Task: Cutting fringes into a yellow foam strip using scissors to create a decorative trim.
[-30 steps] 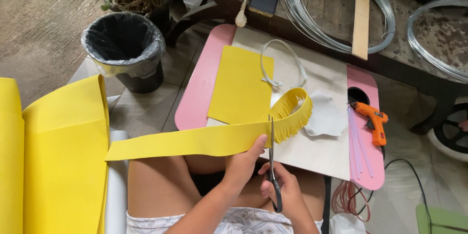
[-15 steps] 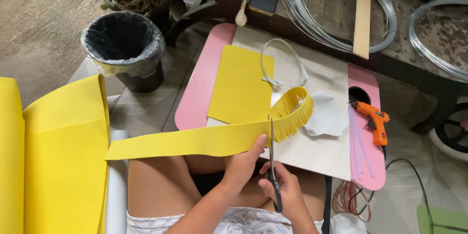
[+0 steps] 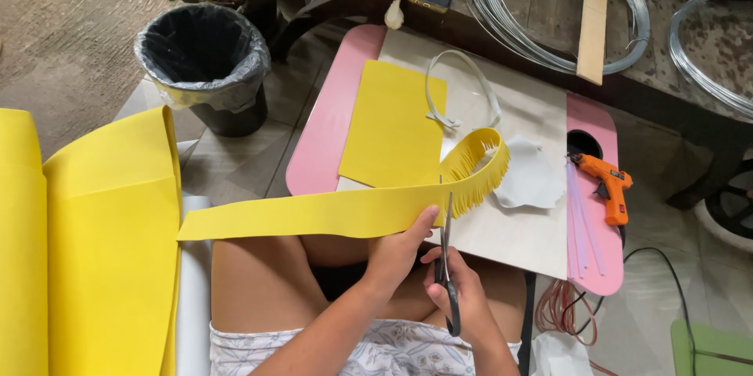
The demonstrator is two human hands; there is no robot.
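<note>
Strip [image 3: 314, 215]: yellow foam band held level above the lap, running from the left to a fringed curl over the pink worktop [image 3: 321, 148].
Left hand [image 3: 400, 254]: grip pinching the strip's lower edge, thumb on top, just left of the scissors [image 3: 445, 262].
Right hand [image 3: 463, 297]: fingers closed through the scissors' handles; blades upright at the strip's edge beside the fringe.
Nearby: yellow sheet [image 3: 392, 125], glue gun [image 3: 608, 186].

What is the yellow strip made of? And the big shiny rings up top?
The strip looks like matte craft foam or felt: it bends softly and holds a cut fringe. The rings look like coiled grey metal wire, thin and glinting.
</note>
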